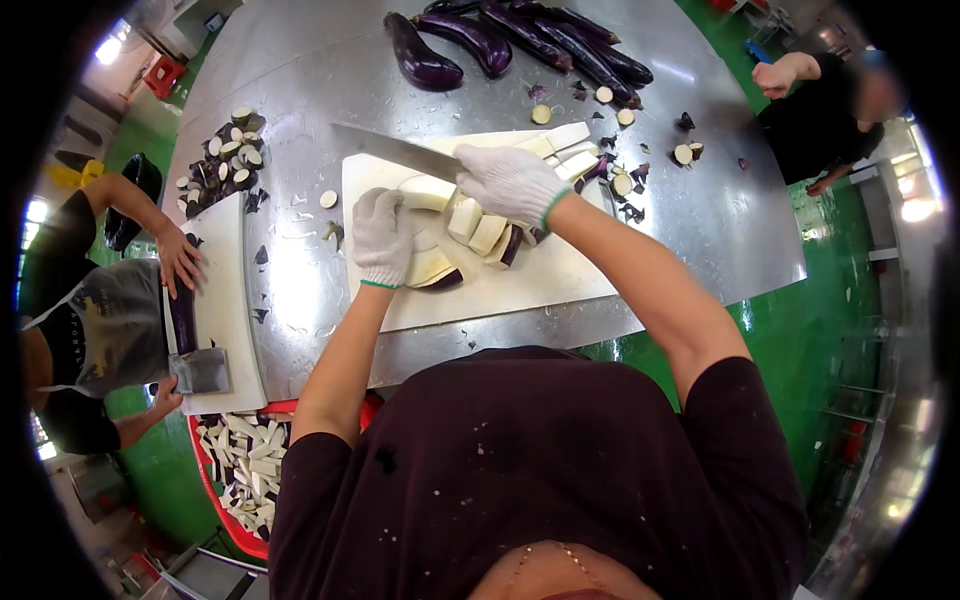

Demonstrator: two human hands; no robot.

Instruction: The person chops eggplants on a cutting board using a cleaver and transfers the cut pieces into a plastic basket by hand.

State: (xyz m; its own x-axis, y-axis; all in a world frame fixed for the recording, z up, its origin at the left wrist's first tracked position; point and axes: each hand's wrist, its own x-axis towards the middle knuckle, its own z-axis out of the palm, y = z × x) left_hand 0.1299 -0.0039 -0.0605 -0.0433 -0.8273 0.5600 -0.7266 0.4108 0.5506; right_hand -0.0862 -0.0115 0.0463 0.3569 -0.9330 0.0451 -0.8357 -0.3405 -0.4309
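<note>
A white cutting board (517,289) lies before me on the steel table. My right hand (510,180), in a white knit glove with a green cuff, grips a kitchen knife (401,152) by its handle end; the blade points left across the board. My left hand (381,231), gloved alike, rests with curled fingers on the board's left side, against pale eggplant pieces; whether it grips one is hidden. A curved cut piece (433,268) with purple skin lies right of its wrist. Several eggplant chunks (487,234) sit below my right hand, and longer pale pieces (566,136) lie at the upper right.
Whole eggplants (487,37) lie at the table's (300,285) far side. Cut ends (225,161) are heaped at the left. A co-worker there holds a cleaver (201,371) beside an eggplant (182,315) on another board. A red basket (225,517) holds cut eggplant. Another person stands at the right.
</note>
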